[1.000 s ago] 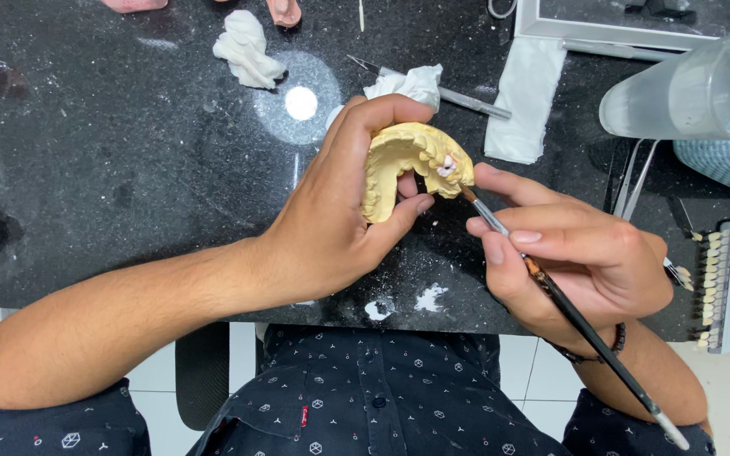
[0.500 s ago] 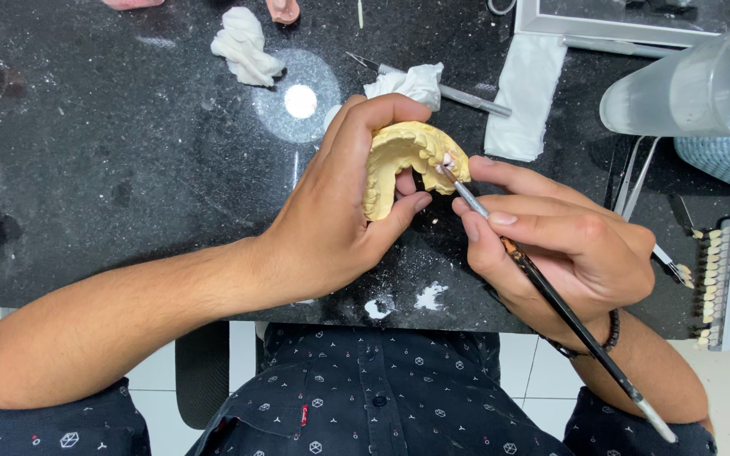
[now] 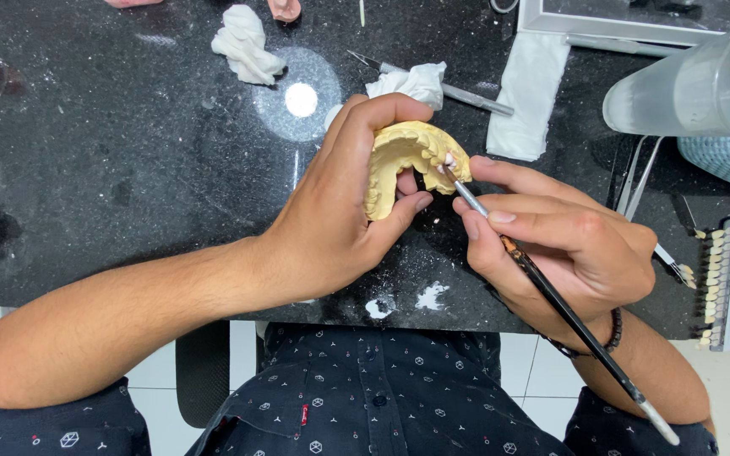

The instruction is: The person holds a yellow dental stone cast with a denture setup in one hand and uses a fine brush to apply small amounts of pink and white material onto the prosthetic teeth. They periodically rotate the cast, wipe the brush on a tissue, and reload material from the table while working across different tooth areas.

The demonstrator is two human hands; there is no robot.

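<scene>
Yellow dental cast [image 3: 407,160] at frame centre, above the black table [image 3: 128,169], arch opening toward the lower right. Clamped by left hand [image 3: 340,219], fingers over the top, thumb beneath. Brush [image 3: 551,295] pinched pen-style in right hand [image 3: 568,253]; long axis from lower right up-left, tip touching the cast's right end. Tissue [image 3: 416,84], shade guide [image 3: 728,283] farther out.

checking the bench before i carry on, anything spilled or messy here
Yes: white powdery smears lie on the dark countertop near its front edge, below the left hand holding the yellow dental cast. Crumpled white tissues sit at the back. The brush in the right hand looks normal.
</scene>
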